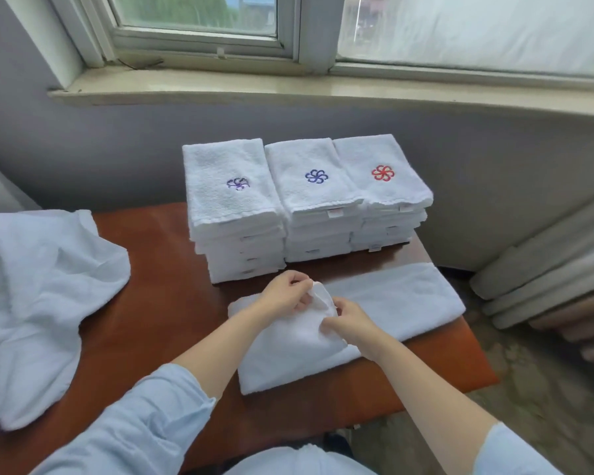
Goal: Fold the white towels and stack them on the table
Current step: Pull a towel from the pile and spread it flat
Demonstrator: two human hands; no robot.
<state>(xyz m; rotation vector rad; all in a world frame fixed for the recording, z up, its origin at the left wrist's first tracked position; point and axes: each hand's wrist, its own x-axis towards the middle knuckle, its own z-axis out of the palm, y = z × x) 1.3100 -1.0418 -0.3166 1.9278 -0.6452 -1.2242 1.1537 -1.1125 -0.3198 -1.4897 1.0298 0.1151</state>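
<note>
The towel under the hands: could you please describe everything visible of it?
The towel is white terry cloth, folded into a long band that lies flat across the brown table, just in front of the three stacks. Near its left end, the left hand and right hand pinch a raised corner.

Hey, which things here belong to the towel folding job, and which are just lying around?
Belongs to the job: flat white terry towel, pinched by the left hand and right hand; three stacks of folded white embroidered towels; heap of unfolded white towels; reddish-brown wooden table.
Just lying about: grey and beige rolled pads on the floor; pale stone window sill.
</note>
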